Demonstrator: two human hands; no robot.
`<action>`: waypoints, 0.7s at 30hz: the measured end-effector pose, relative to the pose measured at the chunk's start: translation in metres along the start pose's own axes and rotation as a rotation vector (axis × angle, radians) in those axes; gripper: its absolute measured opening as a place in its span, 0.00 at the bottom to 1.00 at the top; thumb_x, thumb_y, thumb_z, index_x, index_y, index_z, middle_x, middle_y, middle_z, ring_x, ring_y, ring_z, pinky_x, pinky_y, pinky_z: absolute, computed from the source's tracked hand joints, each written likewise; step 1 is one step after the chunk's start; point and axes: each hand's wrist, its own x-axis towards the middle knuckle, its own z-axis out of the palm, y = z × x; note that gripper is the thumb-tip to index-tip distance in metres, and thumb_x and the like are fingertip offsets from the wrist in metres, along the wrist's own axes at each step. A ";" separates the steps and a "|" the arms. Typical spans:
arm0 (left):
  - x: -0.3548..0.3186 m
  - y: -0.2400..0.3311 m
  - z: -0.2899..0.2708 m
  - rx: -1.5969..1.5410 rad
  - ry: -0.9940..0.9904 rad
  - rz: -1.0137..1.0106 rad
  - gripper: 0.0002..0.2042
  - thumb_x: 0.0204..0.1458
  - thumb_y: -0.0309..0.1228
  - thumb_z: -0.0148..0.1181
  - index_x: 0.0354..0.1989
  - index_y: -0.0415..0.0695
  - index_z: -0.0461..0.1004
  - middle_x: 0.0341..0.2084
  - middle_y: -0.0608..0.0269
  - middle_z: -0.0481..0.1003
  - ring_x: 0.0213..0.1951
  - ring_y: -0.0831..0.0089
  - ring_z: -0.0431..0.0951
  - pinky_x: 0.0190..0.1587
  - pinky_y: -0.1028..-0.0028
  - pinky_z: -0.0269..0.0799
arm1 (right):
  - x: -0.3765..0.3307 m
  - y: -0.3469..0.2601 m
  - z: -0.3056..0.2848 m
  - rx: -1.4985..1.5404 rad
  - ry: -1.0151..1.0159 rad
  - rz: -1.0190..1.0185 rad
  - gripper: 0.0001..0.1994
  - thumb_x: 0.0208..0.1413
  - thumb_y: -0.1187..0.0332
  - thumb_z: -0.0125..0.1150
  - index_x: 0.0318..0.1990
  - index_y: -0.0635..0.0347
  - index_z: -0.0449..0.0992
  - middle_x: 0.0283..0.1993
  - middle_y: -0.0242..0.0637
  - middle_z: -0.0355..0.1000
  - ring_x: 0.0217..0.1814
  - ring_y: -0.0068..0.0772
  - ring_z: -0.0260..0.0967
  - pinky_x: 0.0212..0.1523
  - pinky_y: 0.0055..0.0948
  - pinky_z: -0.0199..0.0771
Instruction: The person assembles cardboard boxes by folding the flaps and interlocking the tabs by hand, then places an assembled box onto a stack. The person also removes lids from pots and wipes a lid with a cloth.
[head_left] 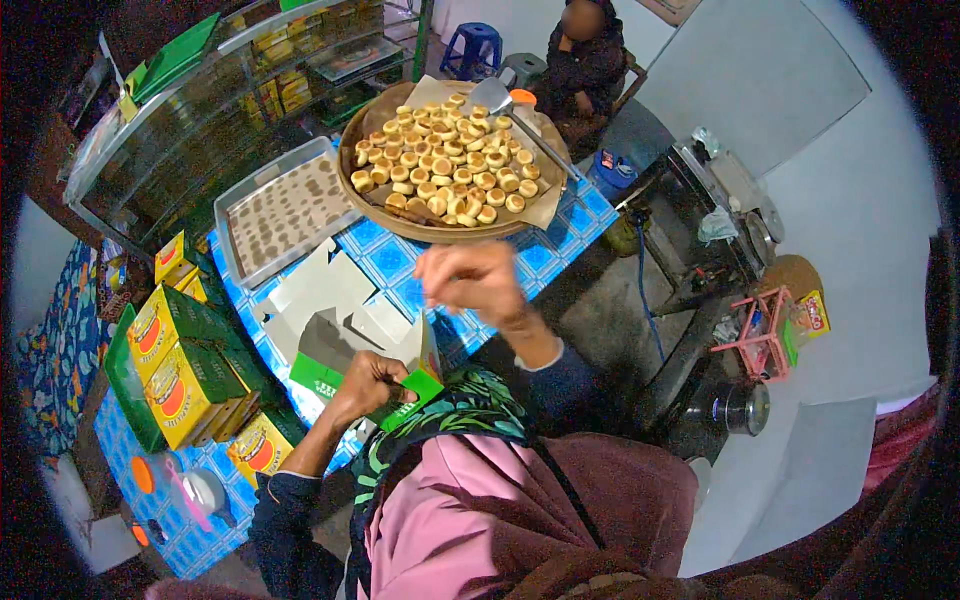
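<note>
The left hand [374, 386] is gripping a green panel of a partly folded cardboard box [328, 342], its fingers curling closely over the edge. The box is resting at the near edge of the blue checkered tablecloth [392, 262]. The right hand [472, 284] is hovering short of the pastry-filled round tray [425, 232], fingers partly curled; blur is obscuring whether it is holding anything.
</note>
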 end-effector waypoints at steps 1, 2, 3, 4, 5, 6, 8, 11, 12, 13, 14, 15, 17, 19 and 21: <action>-0.003 0.006 -0.002 0.011 -0.021 -0.007 0.03 0.40 0.20 0.67 0.24 0.38 0.79 0.16 0.72 0.75 0.19 0.87 0.69 0.22 0.79 0.64 | 0.013 -0.026 0.000 0.083 -0.049 -0.304 0.14 0.54 0.59 0.59 0.24 0.61 0.75 0.19 0.29 0.68 0.24 0.25 0.66 0.40 0.38 0.66; -0.004 0.018 -0.002 0.020 -0.057 -0.006 0.02 0.42 0.21 0.67 0.25 0.37 0.79 0.15 0.73 0.74 0.19 0.87 0.68 0.22 0.80 0.64 | 0.019 -0.065 0.002 0.170 -0.140 -0.479 0.16 0.56 0.60 0.53 0.21 0.59 0.73 0.18 0.28 0.68 0.21 0.29 0.65 0.42 0.41 0.64; -0.007 0.023 -0.006 0.032 -0.080 -0.016 0.02 0.43 0.22 0.66 0.25 0.37 0.79 0.15 0.73 0.73 0.20 0.88 0.67 0.22 0.80 0.63 | 0.026 -0.094 0.006 0.221 -0.238 -0.599 0.16 0.56 0.60 0.53 0.21 0.59 0.73 0.19 0.28 0.68 0.21 0.29 0.65 0.43 0.41 0.64; -0.013 0.020 -0.012 0.021 -0.116 -0.026 0.03 0.45 0.24 0.65 0.26 0.37 0.79 0.14 0.74 0.72 0.20 0.88 0.66 0.23 0.79 0.63 | 0.032 -0.110 0.015 0.241 -0.305 -0.671 0.16 0.56 0.59 0.53 0.22 0.59 0.73 0.19 0.29 0.68 0.22 0.29 0.65 0.43 0.41 0.64; -0.002 0.024 -0.010 0.005 -0.200 -0.003 0.05 0.47 0.26 0.64 0.27 0.36 0.79 0.14 0.74 0.71 0.21 0.88 0.66 0.23 0.79 0.63 | 0.030 -0.134 0.012 0.194 -0.338 -0.678 0.16 0.56 0.59 0.53 0.22 0.59 0.73 0.19 0.29 0.68 0.22 0.29 0.65 0.43 0.41 0.64; -0.003 0.024 -0.014 -0.001 -0.249 -0.008 0.06 0.49 0.27 0.63 0.28 0.36 0.79 0.14 0.74 0.70 0.21 0.88 0.65 0.23 0.79 0.63 | 0.031 -0.143 0.014 0.182 -0.363 -0.700 0.15 0.56 0.59 0.53 0.22 0.59 0.73 0.20 0.29 0.68 0.23 0.29 0.65 0.43 0.41 0.64; -0.004 0.024 -0.014 -0.020 -0.262 0.014 0.07 0.50 0.28 0.62 0.31 0.35 0.79 0.15 0.73 0.70 0.22 0.87 0.64 0.24 0.78 0.63 | 0.035 -0.157 0.018 0.150 -0.397 -0.712 0.15 0.56 0.59 0.53 0.23 0.59 0.73 0.21 0.30 0.68 0.24 0.29 0.65 0.44 0.40 0.64; -0.014 0.023 -0.015 0.000 -0.264 0.052 0.09 0.52 0.29 0.60 0.34 0.34 0.78 0.17 0.72 0.71 0.22 0.86 0.64 0.25 0.77 0.63 | 0.038 -0.165 0.022 0.134 -0.417 -0.727 0.15 0.56 0.58 0.53 0.25 0.59 0.73 0.22 0.30 0.68 0.25 0.30 0.65 0.44 0.40 0.64; -0.017 0.024 -0.017 0.039 -0.271 0.073 0.09 0.52 0.29 0.61 0.34 0.34 0.78 0.17 0.71 0.71 0.23 0.86 0.65 0.25 0.77 0.64 | 0.039 -0.165 0.023 0.136 -0.424 -0.735 0.15 0.56 0.58 0.53 0.25 0.60 0.73 0.22 0.31 0.68 0.25 0.30 0.65 0.44 0.40 0.64; -0.016 0.025 -0.014 0.072 -0.288 0.101 0.09 0.51 0.29 0.61 0.35 0.34 0.78 0.17 0.71 0.72 0.23 0.86 0.65 0.25 0.76 0.64 | 0.039 -0.166 0.025 0.126 -0.423 -0.729 0.15 0.56 0.58 0.53 0.25 0.60 0.73 0.23 0.31 0.68 0.26 0.30 0.65 0.45 0.40 0.64; -0.019 0.030 -0.009 0.045 -0.253 0.055 0.07 0.49 0.26 0.61 0.35 0.36 0.78 0.18 0.64 0.76 0.22 0.83 0.68 0.26 0.75 0.66 | 0.040 -0.168 0.024 0.121 -0.427 -0.725 0.15 0.56 0.58 0.53 0.26 0.60 0.73 0.23 0.31 0.68 0.26 0.30 0.65 0.45 0.40 0.64; -0.018 0.030 -0.007 0.111 -0.249 0.085 0.08 0.49 0.27 0.62 0.35 0.37 0.79 0.20 0.61 0.77 0.23 0.82 0.71 0.28 0.74 0.68 | 0.040 -0.171 0.023 0.111 -0.431 -0.720 0.15 0.56 0.58 0.53 0.26 0.60 0.73 0.24 0.31 0.68 0.27 0.31 0.65 0.45 0.39 0.64; -0.022 0.031 -0.006 0.246 -0.236 0.127 0.09 0.48 0.29 0.63 0.35 0.39 0.79 0.24 0.54 0.79 0.25 0.78 0.76 0.31 0.72 0.72 | 0.039 -0.170 0.025 0.110 -0.431 -0.717 0.15 0.56 0.57 0.53 0.27 0.60 0.73 0.24 0.32 0.68 0.28 0.31 0.66 0.45 0.39 0.64; -0.029 0.030 -0.001 0.299 -0.184 0.125 0.09 0.45 0.24 0.61 0.36 0.39 0.79 0.26 0.51 0.78 0.25 0.71 0.78 0.31 0.71 0.72 | 0.040 -0.171 0.024 0.097 -0.435 -0.718 0.15 0.56 0.57 0.53 0.28 0.60 0.73 0.25 0.32 0.69 0.29 0.31 0.66 0.46 0.39 0.64; -0.036 0.022 0.002 0.338 -0.154 0.118 0.11 0.42 0.22 0.61 0.37 0.39 0.79 0.27 0.49 0.78 0.25 0.66 0.79 0.32 0.71 0.73 | 0.041 -0.170 0.024 0.098 -0.435 -0.718 0.15 0.56 0.57 0.53 0.29 0.60 0.73 0.26 0.33 0.69 0.29 0.31 0.66 0.46 0.39 0.64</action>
